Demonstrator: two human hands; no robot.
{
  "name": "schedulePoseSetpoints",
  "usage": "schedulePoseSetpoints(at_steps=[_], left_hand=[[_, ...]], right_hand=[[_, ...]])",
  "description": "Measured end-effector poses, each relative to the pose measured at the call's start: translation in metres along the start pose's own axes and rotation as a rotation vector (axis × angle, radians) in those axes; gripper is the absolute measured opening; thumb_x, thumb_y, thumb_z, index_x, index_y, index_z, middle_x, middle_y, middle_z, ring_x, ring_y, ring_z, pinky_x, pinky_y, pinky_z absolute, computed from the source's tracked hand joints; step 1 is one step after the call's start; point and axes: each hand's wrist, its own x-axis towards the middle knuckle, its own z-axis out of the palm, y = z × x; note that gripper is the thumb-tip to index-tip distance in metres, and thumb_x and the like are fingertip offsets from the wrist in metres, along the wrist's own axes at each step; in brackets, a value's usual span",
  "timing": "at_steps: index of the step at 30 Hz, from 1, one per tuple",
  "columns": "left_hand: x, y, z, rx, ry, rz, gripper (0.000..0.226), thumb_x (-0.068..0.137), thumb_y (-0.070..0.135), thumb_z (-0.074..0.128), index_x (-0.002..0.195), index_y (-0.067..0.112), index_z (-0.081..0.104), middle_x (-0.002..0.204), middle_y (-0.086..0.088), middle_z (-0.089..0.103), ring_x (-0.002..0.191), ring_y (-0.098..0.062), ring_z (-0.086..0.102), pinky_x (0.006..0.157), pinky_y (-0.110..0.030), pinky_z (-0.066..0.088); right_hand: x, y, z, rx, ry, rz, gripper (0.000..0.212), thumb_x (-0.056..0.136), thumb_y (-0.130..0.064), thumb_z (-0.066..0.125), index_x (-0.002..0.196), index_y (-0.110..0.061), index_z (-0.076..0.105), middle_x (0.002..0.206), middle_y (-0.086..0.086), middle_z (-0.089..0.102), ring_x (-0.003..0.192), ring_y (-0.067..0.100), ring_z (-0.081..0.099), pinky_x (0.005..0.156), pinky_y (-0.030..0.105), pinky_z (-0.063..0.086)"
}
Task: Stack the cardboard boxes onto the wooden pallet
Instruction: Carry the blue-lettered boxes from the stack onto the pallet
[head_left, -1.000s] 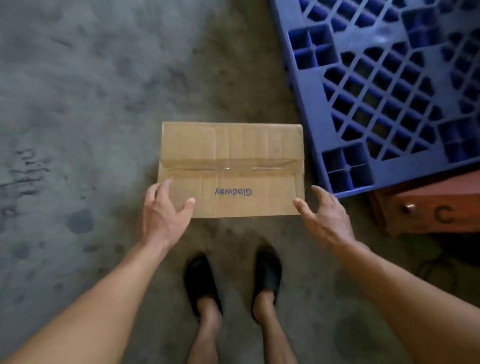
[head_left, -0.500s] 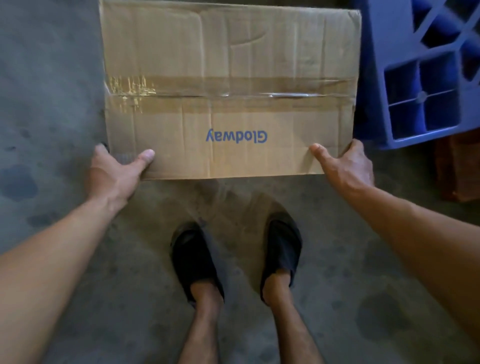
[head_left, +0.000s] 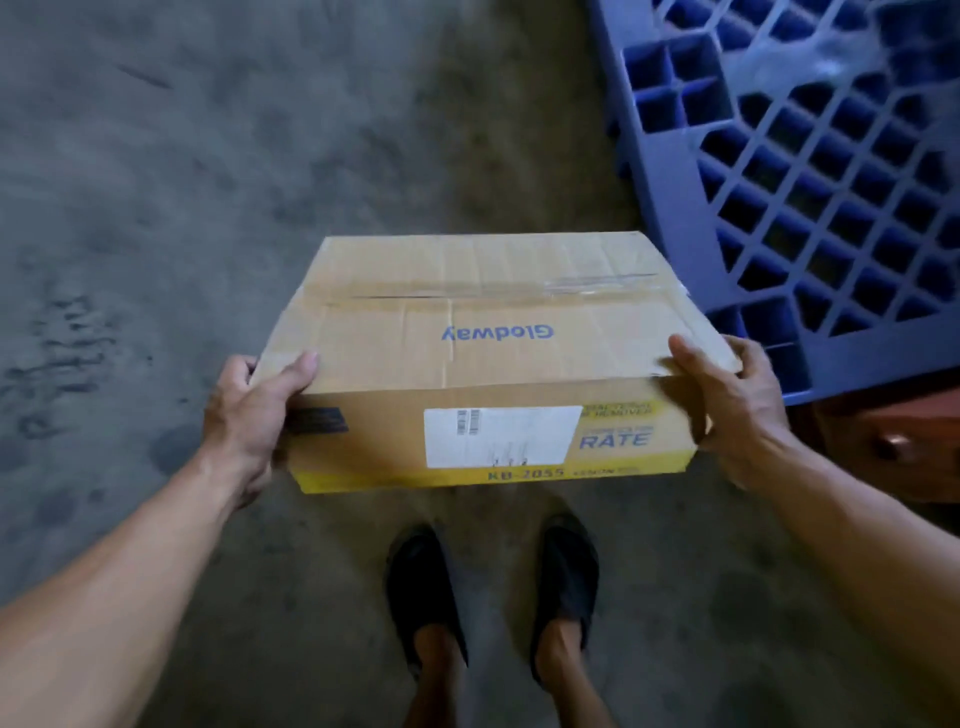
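Note:
A flat brown cardboard box (head_left: 488, 312) with blue "Glodway" print, clear tape along its top seam and a white label on its yellow-edged near side hangs above the floor in front of me. My left hand (head_left: 247, 415) grips its near left corner, thumb on top. My right hand (head_left: 737, 410) grips its near right corner, thumb on top. A blue plastic grid pallet (head_left: 831, 171) lies at the upper right, just beyond the box's right end. No wooden pallet shows in this view.
Grey stained concrete floor (head_left: 208, 182) spreads to the left and ahead. A reddish-brown wooden piece with a metal knob (head_left: 893, 447) sits under the pallet's near corner at the right. My feet in black shoes (head_left: 493, 582) stand below the box.
My hands went from reaching toward the box on the floor to gripping its near corners. The box has come up off the floor, and its labelled near side now shows.

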Motion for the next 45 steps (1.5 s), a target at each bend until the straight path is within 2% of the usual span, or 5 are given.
schedulePoseSetpoints(at_steps=[5,20,25,32,45], left_hand=[[-0.093,0.061,-0.053,-0.14,-0.015,0.016,0.061,0.066,0.045,0.083,0.118,0.029,0.055,0.127,-0.01,0.067,0.104,-0.024,0.063,0.092,-0.06,0.044],[-0.419,0.11,-0.179,-0.567,0.397,0.255,0.08,0.08,0.025,0.08,0.148,0.04,0.04,0.124,0.001,0.069,0.092,-0.022,0.072,0.082,-0.057,0.055],[-0.52,0.07,-0.197,-0.632,0.518,0.359,0.078,0.081,0.027,0.08,0.146,0.046,0.041,0.118,-0.001,0.071,0.062,-0.012,0.067,0.04,-0.028,0.047],[-0.698,-0.044,-0.201,-0.737,0.67,0.386,0.08,0.061,0.048,0.088,0.13,0.063,0.049,0.144,-0.001,0.055,0.128,-0.036,0.054,0.107,-0.07,0.033],[-0.873,-0.179,-0.201,-0.885,1.116,0.294,0.074,0.078,0.032,0.083,0.139,0.052,0.047,0.135,0.006,0.056,0.114,-0.031,0.062,0.076,-0.059,0.058]], right_hand=[[-0.067,-0.086,-0.031,-0.012,-0.099,-0.043,0.064,0.08,-0.046,0.079,0.133,-0.034,0.046,0.106,-0.007,0.061,0.084,0.019,0.07,0.079,0.069,0.054],[-0.264,-0.267,-0.118,-0.002,-0.57,-0.45,0.082,0.072,-0.051,0.084,0.144,-0.046,0.045,0.086,0.001,0.064,0.07,0.021,0.058,0.054,0.033,0.05],[-0.337,-0.259,-0.165,0.033,-0.722,-0.614,0.083,0.074,-0.05,0.082,0.146,-0.043,0.042,0.119,-0.011,0.057,0.107,0.019,0.062,0.082,0.047,0.06],[-0.437,-0.187,-0.234,-0.015,-0.971,-0.735,0.09,0.072,-0.05,0.078,0.151,-0.035,0.037,0.141,0.001,0.05,0.121,0.03,0.057,0.098,0.059,0.051],[-0.565,-0.12,-0.207,-0.18,-1.174,-0.948,0.064,0.079,-0.047,0.079,0.138,-0.036,0.056,0.105,-0.002,0.072,0.093,0.02,0.067,0.078,0.036,0.054]])
